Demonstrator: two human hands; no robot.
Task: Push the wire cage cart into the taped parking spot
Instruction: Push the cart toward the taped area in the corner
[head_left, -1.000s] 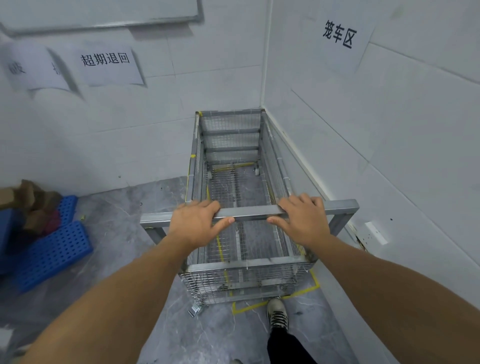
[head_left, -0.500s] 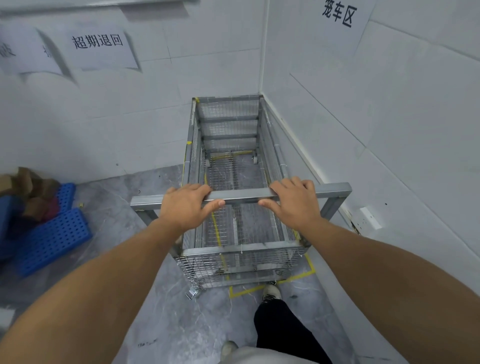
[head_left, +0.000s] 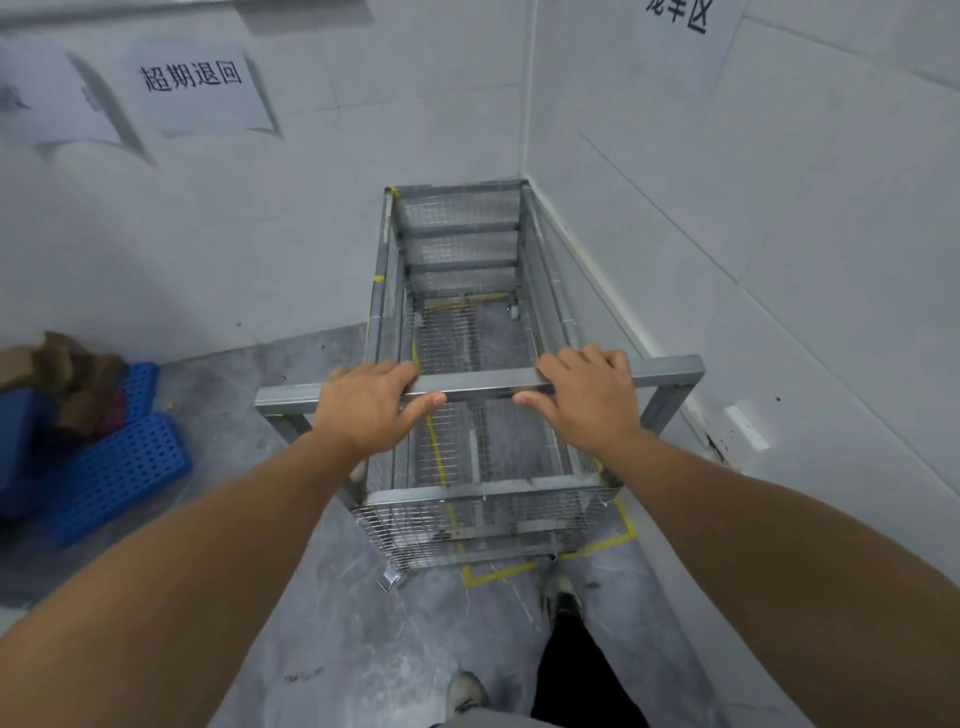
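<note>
A silver wire cage cart (head_left: 457, 244) stands in the room corner, its far end against the back wall and its right side along the right wall. My left hand (head_left: 366, 408) and my right hand (head_left: 584, 397) both grip its metal handle bar (head_left: 480, 384). Yellow tape (head_left: 597, 545) marks the parking spot on the grey floor. The tape shows through the mesh bottom and just beyond the cart's near end. The cart's near left caster (head_left: 389, 577) sits outside the tape's left line.
Blue perforated plastic pallets (head_left: 117, 470) with cardboard scraps (head_left: 67, 374) lie on the floor to the left. Paper signs (head_left: 197, 88) hang on the back wall. A white socket plate (head_left: 745, 426) sits low on the right wall. My shoes (head_left: 561, 597) stand behind the cart.
The cart has rolled a little deeper into the corner. My feet have stepped forward after it. Both hands stay on the handle bar.
</note>
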